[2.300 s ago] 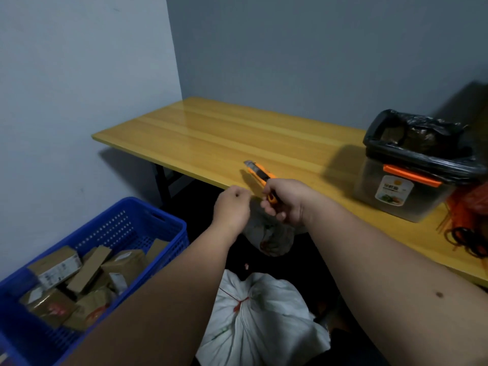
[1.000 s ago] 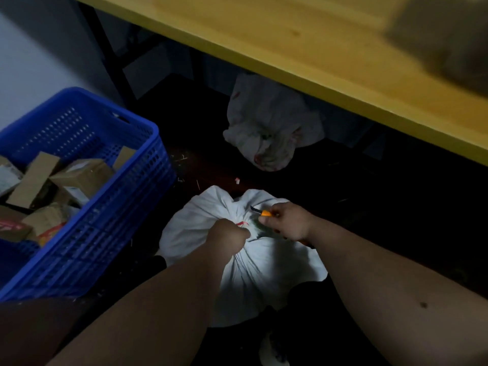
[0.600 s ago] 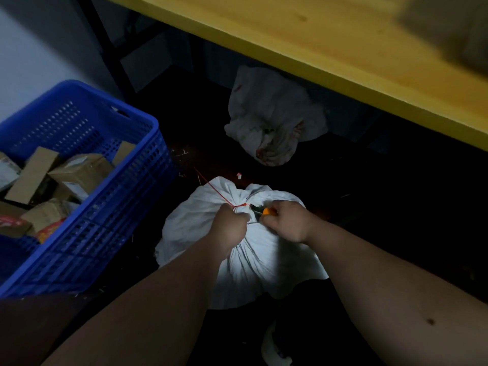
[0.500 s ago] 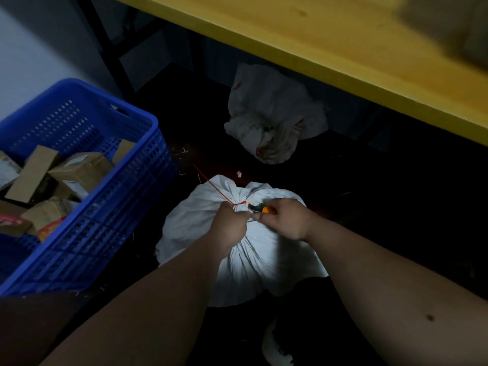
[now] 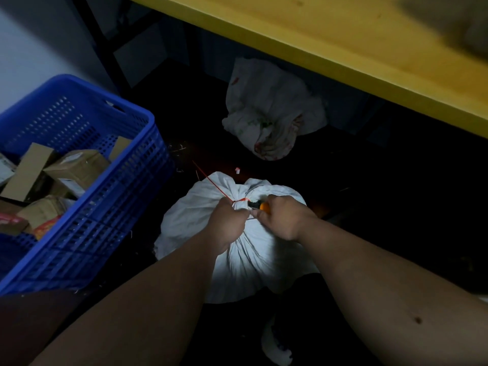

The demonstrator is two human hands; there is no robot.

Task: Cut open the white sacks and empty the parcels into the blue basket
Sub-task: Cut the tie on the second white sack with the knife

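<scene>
Both hands have come down from the yellow table (image 5: 343, 43) to the tied white sack (image 5: 253, 254) on the floor at lower centre. The left hand (image 5: 227, 225) now grips the gathered neck, the red tie (image 5: 239, 199) pulled taut up to the left. The right hand (image 5: 282, 217) has brought the orange knife (image 5: 260, 206) right against the knot.

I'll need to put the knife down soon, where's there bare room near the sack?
Bare tabletop along its front edge, above the sack. Bare floor between the sack and the crumpled sack, and right of the right hand. The basket is crowded with parcels; the left hand blocks that side.
</scene>
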